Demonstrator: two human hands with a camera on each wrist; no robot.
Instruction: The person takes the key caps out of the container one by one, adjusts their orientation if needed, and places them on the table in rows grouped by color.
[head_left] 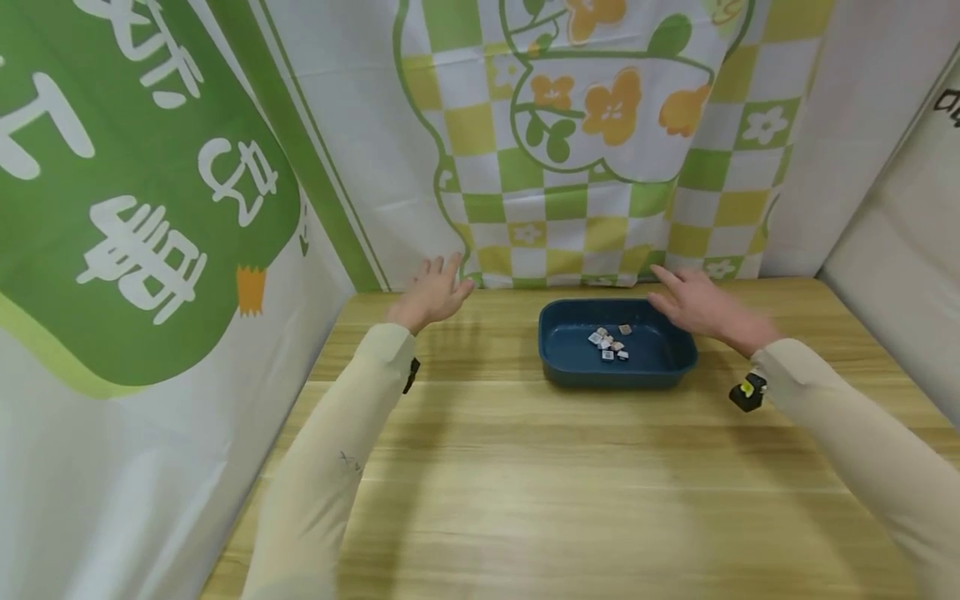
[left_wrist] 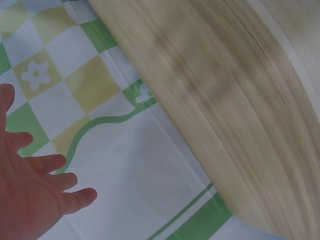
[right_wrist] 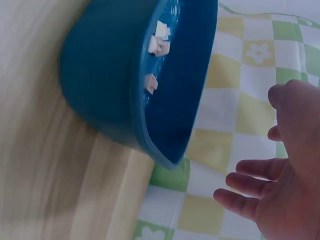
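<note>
the blue tub stands on the table, right of the middle and toward the far edge. small pale pieces lie on its floor, most in a loose cluster, with one a little apart at the far right of the group.

the right hand is raised by the tub's far right corner, its fingers spread apart and holding nothing; the right wrist view shows a gap between it and the rim. the left hand is raised near the table's far left part, well apart from the tub, its fingers also spread and gripping nothing.

both arms wear pale sleeves, and the left one has a small dark mark. a black strap piece with a yellow-green spot shows at the right wrist.

behind the table hangs a checked cloth with orange flowers. at the left hangs a green and white cloth with large white characters.
</note>
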